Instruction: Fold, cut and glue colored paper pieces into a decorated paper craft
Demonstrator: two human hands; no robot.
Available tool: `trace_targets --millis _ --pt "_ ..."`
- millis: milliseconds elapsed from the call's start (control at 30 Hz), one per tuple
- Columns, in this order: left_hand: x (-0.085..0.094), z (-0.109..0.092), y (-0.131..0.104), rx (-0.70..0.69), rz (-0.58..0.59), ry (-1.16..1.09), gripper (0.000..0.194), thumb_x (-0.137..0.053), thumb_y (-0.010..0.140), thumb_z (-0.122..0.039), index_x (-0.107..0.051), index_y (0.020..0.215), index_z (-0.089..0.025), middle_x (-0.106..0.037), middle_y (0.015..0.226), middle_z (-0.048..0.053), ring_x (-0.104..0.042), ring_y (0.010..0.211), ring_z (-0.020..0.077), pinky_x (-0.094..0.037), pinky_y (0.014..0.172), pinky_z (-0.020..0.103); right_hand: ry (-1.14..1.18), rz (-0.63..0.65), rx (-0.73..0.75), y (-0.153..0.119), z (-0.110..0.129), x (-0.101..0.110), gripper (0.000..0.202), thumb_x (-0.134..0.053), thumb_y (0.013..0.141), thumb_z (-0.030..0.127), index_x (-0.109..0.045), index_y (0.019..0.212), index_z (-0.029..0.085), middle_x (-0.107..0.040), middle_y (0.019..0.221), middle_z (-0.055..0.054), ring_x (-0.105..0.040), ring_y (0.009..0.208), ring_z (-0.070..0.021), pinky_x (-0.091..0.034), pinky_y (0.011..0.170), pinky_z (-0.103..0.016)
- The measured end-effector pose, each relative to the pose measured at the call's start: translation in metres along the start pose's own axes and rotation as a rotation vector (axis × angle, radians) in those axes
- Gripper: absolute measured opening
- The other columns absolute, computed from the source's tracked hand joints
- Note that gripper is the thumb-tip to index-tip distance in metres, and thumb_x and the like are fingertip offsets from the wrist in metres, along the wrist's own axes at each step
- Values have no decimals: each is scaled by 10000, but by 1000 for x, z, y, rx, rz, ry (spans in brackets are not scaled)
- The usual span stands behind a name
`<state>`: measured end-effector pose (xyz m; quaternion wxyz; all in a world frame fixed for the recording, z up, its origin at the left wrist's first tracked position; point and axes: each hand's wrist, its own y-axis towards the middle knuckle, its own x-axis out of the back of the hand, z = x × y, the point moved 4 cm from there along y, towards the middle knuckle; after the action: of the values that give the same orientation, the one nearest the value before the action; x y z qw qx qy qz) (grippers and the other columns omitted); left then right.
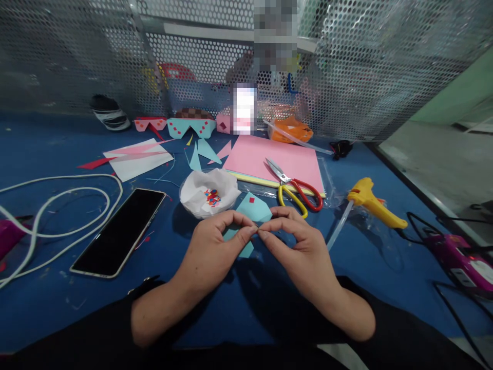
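Observation:
A light blue paper piece (pixel 254 206) with a small red square on it lies between my hands, partly covered by my fingers. My left hand (pixel 223 241) is closed, thumb and forefinger pinched at the paper's near part. From the right, my right hand (pixel 295 241) meets it with fingers pinched, fingertips touching the left ones. Anything tiny between the fingertips is too small to make out. Just behind my left hand stands a bowl lined with white paper (pixel 192 190), holding small coloured paper bits (pixel 213 198).
Scissors (pixel 284 178) rest on pink sheets (pixel 277 151). A yellow glue gun (pixel 372 203) and purple power strip (pixel 458 259) are at right. Left are a phone (pixel 119 234) and white cable (pixel 34 231). Paper masks (pixel 191 126) stand along a perforated metal panel (pixel 200 46).

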<state>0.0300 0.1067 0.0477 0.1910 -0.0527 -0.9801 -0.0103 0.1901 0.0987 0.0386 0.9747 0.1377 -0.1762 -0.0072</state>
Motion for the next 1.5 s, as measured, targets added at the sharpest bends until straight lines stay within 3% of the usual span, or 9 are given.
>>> trace_targets --millis 467,767,967,1167,1500 --pt "1 0 0 23 43 11 125 -656 815 -310 -703 766 -205 -724 759 -3 -639 732 175 -505 733 297 -40 83 8 2 1 0 90 -647 820 195 -697 763 242 -654 997 -34 -633 1038 -217 -491 890 -385" --pt "0 -1 0 4 40 -24 150 -658 818 -331 -749 796 -213 -748 773 3 -669 749 178 -519 726 283 7 -14 -17 2 -1 4 101 -658 825 204 -699 744 248 -662 1028 -43 -623 1074 -220 -485 926 -404" --pt "-2 1 0 11 44 17 133 -663 800 -312 -748 787 -211 -744 746 6 -661 715 181 -517 704 293 -44 -16 37 0 2 1 98 -655 824 175 -693 754 233 -648 1026 -51 -615 1074 -206 -471 921 -381" --pt "-2 -4 -2 -66 9 86 115 -643 807 -276 -719 748 -214 -728 738 -10 -643 700 162 -501 705 267 -78 -17 77 -2 3 1 100 -646 821 152 -681 767 228 -638 1027 -54 -602 1082 -210 -452 938 -397" --pt "-1 -5 -1 -51 37 50 129 -629 800 -292 -711 729 -221 -723 737 2 -635 690 169 -513 718 290 -44 14 29 1 1 2 97 -635 827 199 -687 762 247 -663 997 -49 -612 1073 -231 -470 926 -417"
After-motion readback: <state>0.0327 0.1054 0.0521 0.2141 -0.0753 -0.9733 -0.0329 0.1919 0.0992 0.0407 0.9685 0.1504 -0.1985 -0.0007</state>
